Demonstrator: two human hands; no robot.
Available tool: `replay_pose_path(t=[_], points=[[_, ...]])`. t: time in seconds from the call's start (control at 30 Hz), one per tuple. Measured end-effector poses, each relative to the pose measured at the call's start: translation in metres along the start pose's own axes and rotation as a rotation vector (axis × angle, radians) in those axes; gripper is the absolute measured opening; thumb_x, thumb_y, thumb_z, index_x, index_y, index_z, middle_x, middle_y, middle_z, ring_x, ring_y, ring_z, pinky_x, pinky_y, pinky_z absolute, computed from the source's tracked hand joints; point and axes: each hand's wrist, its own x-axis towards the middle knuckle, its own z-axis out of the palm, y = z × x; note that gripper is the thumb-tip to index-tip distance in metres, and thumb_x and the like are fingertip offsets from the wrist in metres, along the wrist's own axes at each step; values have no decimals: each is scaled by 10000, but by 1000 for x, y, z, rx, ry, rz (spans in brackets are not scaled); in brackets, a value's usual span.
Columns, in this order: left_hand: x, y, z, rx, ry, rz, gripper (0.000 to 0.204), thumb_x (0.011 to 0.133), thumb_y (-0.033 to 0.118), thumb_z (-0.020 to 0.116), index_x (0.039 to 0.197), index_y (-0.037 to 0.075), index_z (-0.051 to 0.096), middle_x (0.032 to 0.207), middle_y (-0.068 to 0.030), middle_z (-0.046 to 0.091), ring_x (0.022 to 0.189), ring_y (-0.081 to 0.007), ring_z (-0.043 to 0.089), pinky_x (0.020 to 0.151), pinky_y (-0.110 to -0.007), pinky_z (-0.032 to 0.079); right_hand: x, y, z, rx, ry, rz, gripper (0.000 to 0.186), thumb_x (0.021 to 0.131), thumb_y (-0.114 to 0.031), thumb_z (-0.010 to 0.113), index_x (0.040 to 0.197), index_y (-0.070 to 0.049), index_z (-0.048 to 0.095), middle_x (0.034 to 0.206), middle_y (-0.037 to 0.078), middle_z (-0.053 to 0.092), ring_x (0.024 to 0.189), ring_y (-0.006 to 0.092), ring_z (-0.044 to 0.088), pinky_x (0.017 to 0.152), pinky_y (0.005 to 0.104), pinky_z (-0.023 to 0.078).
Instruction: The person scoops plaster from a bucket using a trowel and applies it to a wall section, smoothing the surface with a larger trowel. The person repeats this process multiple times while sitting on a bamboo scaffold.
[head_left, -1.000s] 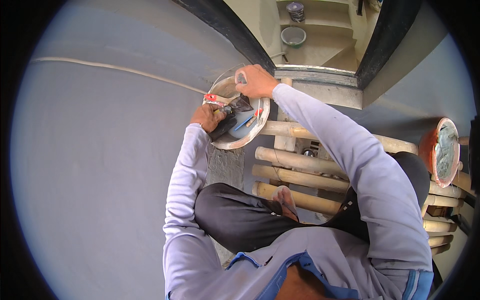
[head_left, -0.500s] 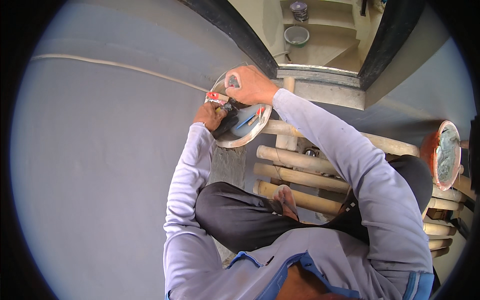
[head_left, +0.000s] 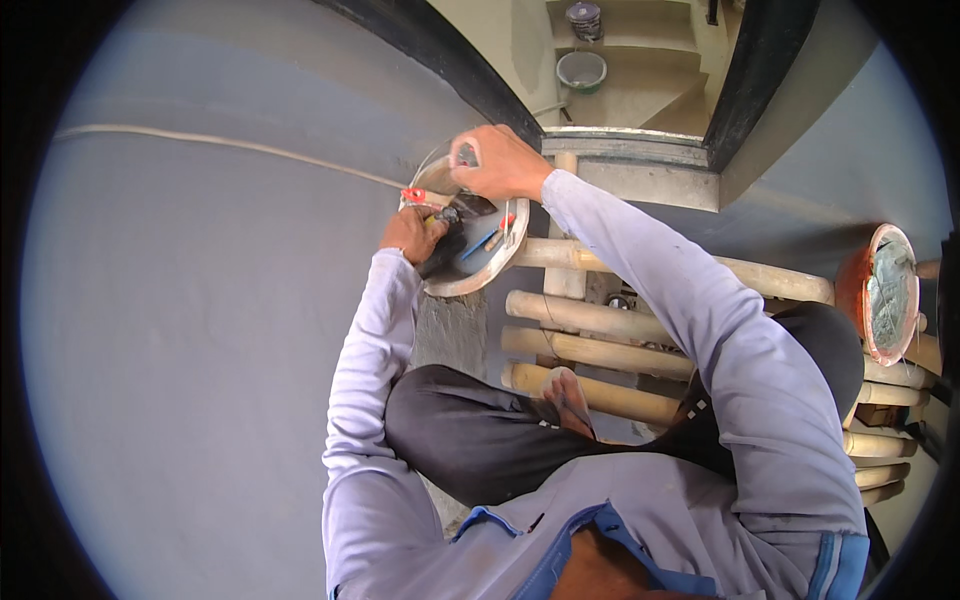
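Observation:
A whitish plastic bucket (head_left: 483, 278) with a wire handle sits beside the grey wall. My left hand (head_left: 408, 234) grips a yellow-handled tool (head_left: 434, 220) with a dark end, at the bucket's left side. A red-and-wood brush (head_left: 415, 195) lies just above that hand across the rim. My right hand (head_left: 497, 162) is curled over the upper part of the bucket, pinching something small that I cannot make out. Below it, inside, are dark blade-like pieces (head_left: 472, 205), a blue stick (head_left: 478, 243) and a small red-tipped tool (head_left: 505, 222).
I sit on bamboo poles (head_left: 590, 350) over a gap. An orange bucket with grey paste (head_left: 880, 295) stands at the right. Beyond a dark-framed opening, stairs (head_left: 640, 70) hold a tub (head_left: 581, 72) and a pail (head_left: 585, 22). A pale cable (head_left: 230, 142) runs along the left wall.
My right hand has shifted left over the bucket, its fingers curled more tightly. My left hand stays on the tool. The view has shifted slightly.

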Motion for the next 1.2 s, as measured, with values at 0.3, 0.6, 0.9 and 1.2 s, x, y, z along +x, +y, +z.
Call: replay_pose_path(t=[0.3, 0.6, 0.9, 1.2], points=[[2, 14, -12, -28, -116, -16, 357, 790, 301, 619, 1042, 56, 685, 987, -227, 661, 939, -357, 639, 852, -413, 486, -1, 41, 11, -24, 59, -4, 220, 703, -211, 643, 834, -40, 686, 802, 213, 666, 815, 371, 652, 764, 395, 510], [35, 17, 38, 249, -146, -120, 394, 839, 335, 574, 1073, 33, 670, 1066, -223, 652, 1021, -362, 622, 900, -425, 485, -14, 32, 44, -215, 43, -135, 274, 723, -215, 672, 890, 1, 643, 841, 241, 651, 821, 416, 631, 753, 439, 501], [55, -7, 48, 343, -386, -13, 488, 882, 409, 515, 1038, -28, 664, 1079, -281, 623, 1012, -392, 617, 892, -435, 485, -13, 31, 47, -145, -63, -45, 263, 760, -215, 651, 883, 16, 623, 836, 258, 632, 814, 407, 628, 739, 427, 481], [32, -21, 10, 405, -240, 126, 278, 880, 208, 490, 947, 38, 699, 994, -235, 655, 926, -379, 647, 815, -446, 526, -12, 3, 30, -166, -116, -16, 288, 751, -245, 652, 884, 9, 674, 758, 200, 650, 717, 331, 636, 715, 402, 482]])
